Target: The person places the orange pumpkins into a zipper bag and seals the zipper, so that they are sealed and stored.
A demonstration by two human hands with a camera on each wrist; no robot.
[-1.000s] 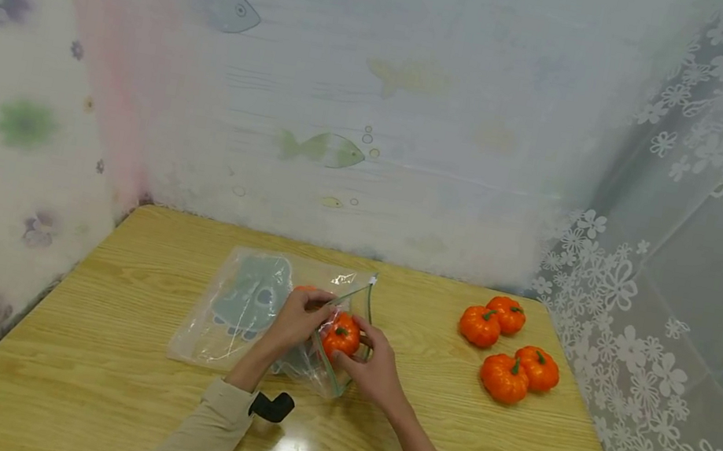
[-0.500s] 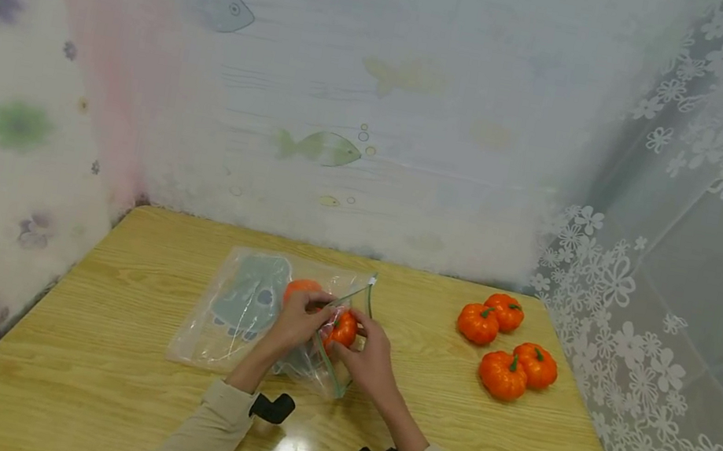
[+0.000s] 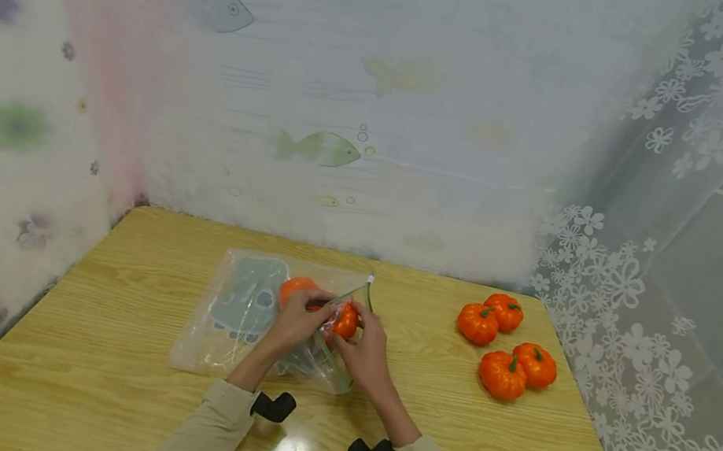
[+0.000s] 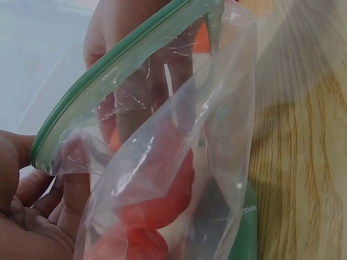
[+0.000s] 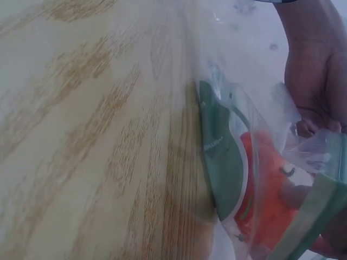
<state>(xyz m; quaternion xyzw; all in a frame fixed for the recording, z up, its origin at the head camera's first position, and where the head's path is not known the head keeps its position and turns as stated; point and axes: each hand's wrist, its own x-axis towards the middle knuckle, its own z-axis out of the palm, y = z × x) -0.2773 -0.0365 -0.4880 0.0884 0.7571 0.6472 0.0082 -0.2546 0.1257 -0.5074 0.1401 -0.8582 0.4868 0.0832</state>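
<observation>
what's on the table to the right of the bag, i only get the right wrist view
Observer: The head view shows four orange pumpkins there, in two pairs on the table.
Operator: which way does the clear bag open
Observer: To the right, the side where those pumpkins lie.
Operator: and is there anything at the far end of its green zip strip
Observer: Yes, a small white piece sits there.

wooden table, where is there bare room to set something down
Bare tabletop lies between the green-edged zip bag and the four loose pumpkins, and from the bag to the table's left edge. It is crowded at the bag's mouth, where the left hand, right hand and another pumpkin meet.
</observation>
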